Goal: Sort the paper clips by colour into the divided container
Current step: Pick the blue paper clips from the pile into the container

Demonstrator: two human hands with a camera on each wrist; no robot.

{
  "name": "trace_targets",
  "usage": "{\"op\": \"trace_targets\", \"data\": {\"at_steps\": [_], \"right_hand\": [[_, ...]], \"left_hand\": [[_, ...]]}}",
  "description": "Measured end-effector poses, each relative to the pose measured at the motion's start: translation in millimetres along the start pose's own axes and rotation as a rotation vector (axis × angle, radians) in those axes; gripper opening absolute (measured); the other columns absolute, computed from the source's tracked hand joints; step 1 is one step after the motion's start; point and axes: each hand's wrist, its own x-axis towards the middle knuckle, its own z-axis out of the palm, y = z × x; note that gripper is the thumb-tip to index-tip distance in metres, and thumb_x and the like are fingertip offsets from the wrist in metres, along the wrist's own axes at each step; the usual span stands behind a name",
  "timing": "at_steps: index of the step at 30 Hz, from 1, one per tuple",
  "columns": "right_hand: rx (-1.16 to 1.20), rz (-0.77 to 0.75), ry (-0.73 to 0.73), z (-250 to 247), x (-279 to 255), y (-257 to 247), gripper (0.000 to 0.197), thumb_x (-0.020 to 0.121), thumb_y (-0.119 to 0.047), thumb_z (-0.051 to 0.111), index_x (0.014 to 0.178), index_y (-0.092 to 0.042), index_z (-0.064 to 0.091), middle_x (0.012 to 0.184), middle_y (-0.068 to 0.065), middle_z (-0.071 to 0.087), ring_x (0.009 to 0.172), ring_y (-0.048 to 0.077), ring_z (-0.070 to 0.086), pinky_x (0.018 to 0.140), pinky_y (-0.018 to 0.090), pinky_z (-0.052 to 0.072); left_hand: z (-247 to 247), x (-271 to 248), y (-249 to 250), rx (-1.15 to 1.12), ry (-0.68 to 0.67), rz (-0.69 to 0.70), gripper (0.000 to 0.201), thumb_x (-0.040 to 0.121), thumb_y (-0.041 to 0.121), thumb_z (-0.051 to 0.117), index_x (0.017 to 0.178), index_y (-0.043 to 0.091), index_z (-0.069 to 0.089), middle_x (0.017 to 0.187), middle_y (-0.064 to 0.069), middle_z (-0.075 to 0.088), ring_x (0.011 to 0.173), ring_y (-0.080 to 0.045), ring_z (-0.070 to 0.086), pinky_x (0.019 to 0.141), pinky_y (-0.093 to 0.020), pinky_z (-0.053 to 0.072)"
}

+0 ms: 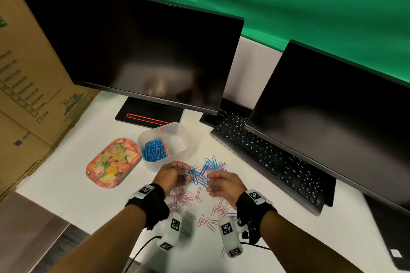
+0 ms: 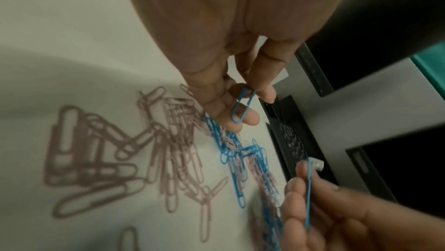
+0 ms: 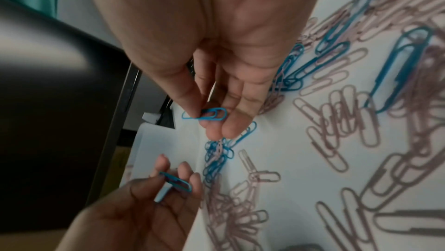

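Note:
A translucent divided container (image 1: pixel 185 139) stands behind my hands; its left compartment holds a heap of blue clips (image 1: pixel 153 150), beside an orange divider (image 1: pixel 163 141). A mixed tangle of blue and pink clips (image 1: pixel 207 169) lies on the white table just past my fingers. Loose pink clips (image 1: pixel 185 197) are spread nearer to me. My left hand (image 1: pixel 185 178) pinches one blue clip (image 2: pixel 243 105) between thumb and fingers. My right hand (image 1: pixel 211 186) pinches another blue clip (image 3: pixel 207 115) at the pile's near edge. Both hands hover slightly above the table.
A floral tray (image 1: pixel 113 163) lies left of the container. A black keyboard (image 1: pixel 266 162) runs along the right, under a dark monitor (image 1: pixel 332 128). A second monitor (image 1: pixel 133 55) and its base (image 1: pixel 148 115) stand behind. A cardboard box (image 1: pixel 26 73) fills the left.

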Motion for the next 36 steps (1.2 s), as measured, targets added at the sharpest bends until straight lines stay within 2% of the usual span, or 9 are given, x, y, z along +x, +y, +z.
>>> {"op": "trace_targets", "data": {"at_steps": [7, 9, 11, 14, 17, 20, 26, 31, 36], "right_hand": [[0.202, 0.054, 0.068, -2, 7, 0, 0.021, 0.084, 0.009, 0.046, 0.096, -0.005, 0.056, 0.071, 0.011, 0.058, 0.06, 0.025, 0.058, 0.058, 0.031, 0.048], [0.112, 0.053, 0.103, -2, 11, 0, 0.021, 0.083, 0.006, 0.048, 0.097, -0.007, 0.058, 0.07, 0.009, 0.055, 0.056, 0.021, 0.052, 0.053, 0.028, 0.042], [-0.197, -0.002, 0.144, -1, 16, 3, 0.014, 0.085, -0.004, 0.055, 0.092, -0.014, 0.06, 0.08, 0.005, 0.057, 0.06, 0.016, 0.05, 0.055, 0.025, 0.039], [-0.814, -0.153, 0.197, 2, 20, 9, 0.009, 0.085, -0.021, 0.064, 0.093, -0.024, 0.06, 0.094, -0.002, 0.06, 0.084, 0.016, 0.059, 0.073, 0.023, 0.045], [-1.077, -0.237, 0.165, 5, 21, 14, 0.025, 0.088, -0.024, 0.062, 0.113, -0.023, 0.06, 0.111, 0.0, 0.057, 0.104, 0.019, 0.059, 0.09, 0.027, 0.048], [-1.191, -0.267, 0.188, 5, 23, 16, 0.022, 0.09, -0.022, 0.059, 0.111, -0.019, 0.06, 0.12, 0.002, 0.056, 0.106, 0.021, 0.058, 0.088, 0.028, 0.047], [-1.275, -0.231, 0.215, 0, 21, 19, 0.015, 0.09, -0.015, 0.055, 0.096, -0.009, 0.066, 0.1, 0.006, 0.066, 0.084, 0.018, 0.061, 0.068, 0.024, 0.05], [-1.37, -0.197, 0.139, 0, 19, 17, 0.021, 0.089, -0.011, 0.05, 0.105, -0.01, 0.064, 0.11, 0.008, 0.06, 0.103, 0.026, 0.06, 0.086, 0.032, 0.052], [-1.319, -0.315, 0.114, 6, 16, 20, 0.022, 0.085, 0.001, 0.05, 0.099, -0.014, 0.058, 0.11, 0.007, 0.058, 0.094, 0.021, 0.056, 0.075, 0.026, 0.046]], "left_hand": [[6, 4, 2, -0.221, 0.078, -0.096, 0.021, 0.085, 0.0, 0.039, 0.076, 0.007, 0.055, 0.069, -0.008, 0.048, 0.057, -0.02, 0.042, 0.059, -0.031, 0.037], [3, 9, 1, 0.053, 0.123, -0.012, 0.015, 0.088, 0.005, 0.049, 0.079, 0.011, 0.059, 0.071, -0.005, 0.053, 0.06, -0.018, 0.045, 0.065, -0.029, 0.039], [0, 11, -2, 0.495, 0.169, 0.148, 0.012, 0.087, 0.01, 0.057, 0.079, 0.017, 0.062, 0.077, 0.001, 0.062, 0.069, -0.014, 0.055, 0.071, -0.022, 0.041], [-1, 11, -11, 1.041, 0.163, 0.265, 0.013, 0.085, 0.017, 0.058, 0.088, 0.027, 0.066, 0.091, 0.006, 0.062, 0.083, -0.016, 0.061, 0.075, -0.023, 0.047], [-2, 12, -19, 1.265, 0.13, 0.305, 0.02, 0.088, 0.025, 0.056, 0.104, 0.031, 0.067, 0.104, 0.005, 0.059, 0.095, -0.021, 0.062, 0.081, -0.03, 0.051], [-2, 12, -19, 1.295, 0.131, 0.309, 0.015, 0.087, 0.026, 0.056, 0.097, 0.028, 0.067, 0.103, 0.003, 0.058, 0.091, -0.022, 0.062, 0.078, -0.031, 0.05], [-5, 13, -12, 1.298, 0.082, 0.248, 0.008, 0.082, 0.022, 0.057, 0.082, 0.026, 0.064, 0.098, 0.0, 0.059, 0.089, -0.023, 0.061, 0.079, -0.032, 0.053], [-4, 12, -8, 1.072, 0.061, 0.271, 0.02, 0.079, 0.014, 0.058, 0.065, 0.028, 0.055, 0.075, 0.01, 0.061, 0.075, -0.014, 0.059, 0.066, -0.02, 0.044], [-6, 9, -4, 0.816, 0.083, 0.259, 0.02, 0.078, 0.008, 0.07, 0.072, 0.026, 0.063, 0.074, 0.008, 0.067, 0.073, -0.01, 0.062, 0.064, -0.007, 0.042]]}}
